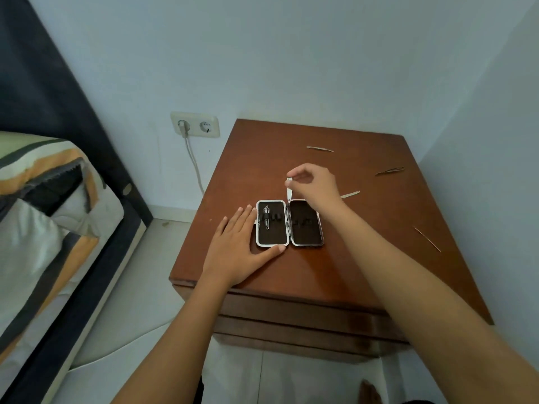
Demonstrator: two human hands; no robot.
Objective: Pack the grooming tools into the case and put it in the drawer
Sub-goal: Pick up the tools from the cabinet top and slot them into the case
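A small grooming case [289,223] lies open flat on the brown nightstand [320,266], dark lining up, with one metal tool [266,217] strapped in its left half. My left hand [237,246] rests flat on the tabletop, fingertips and thumb touching the case's left edge. My right hand [313,185] hovers just behind the case and pinches a thin metal tool [288,189] that points down at the case's hinge. Loose tools lie on the top: a file [320,149] at the back, tweezers [389,170], a flat tool [350,195] and a thin pick [427,239] at the right.
The nightstand's closed drawer fronts [291,319] face me below the top. Walls stand behind and to the right. A bed [43,228] with a striped cover stands at the left. A socket [194,124] with a plugged cable is on the wall.
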